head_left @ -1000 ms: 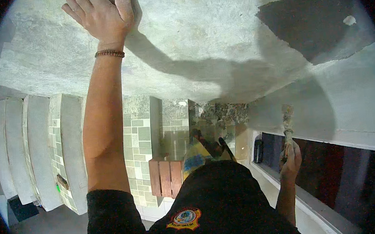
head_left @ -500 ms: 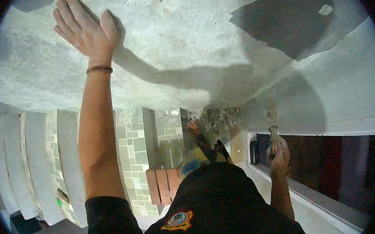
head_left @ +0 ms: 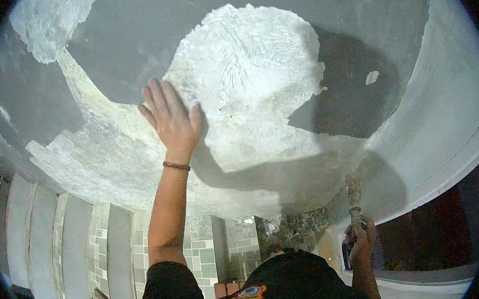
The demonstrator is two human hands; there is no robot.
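Observation:
My left hand [head_left: 174,124] lies flat with fingers spread against a patchy plastered surface [head_left: 238,138]. It rests beside the left edge of a bright white bare patch [head_left: 248,57], where dark grey paint [head_left: 128,45] borders it. A dark bracelet [head_left: 176,166] circles that wrist. Lower right, my right hand [head_left: 361,238] is closed around the handle of a scraper [head_left: 354,193]. The scraper's blade points up, smeared with pale dust; whether it touches the surface I cannot tell.
A chipped spot [head_left: 372,77] shows in the grey paint on the right. Dark window panes [head_left: 439,223] with a white frame stand lower right. Tiled and grey upright bands [head_left: 97,247] line the lower left. A brown wooden piece [head_left: 226,289] shows at bottom centre.
The view has tilted upward, showing more grey paint and the white patch. My left hand stays flat on the surface; my right keeps its grip. A hand and dark shapes below centre are no longer seen.

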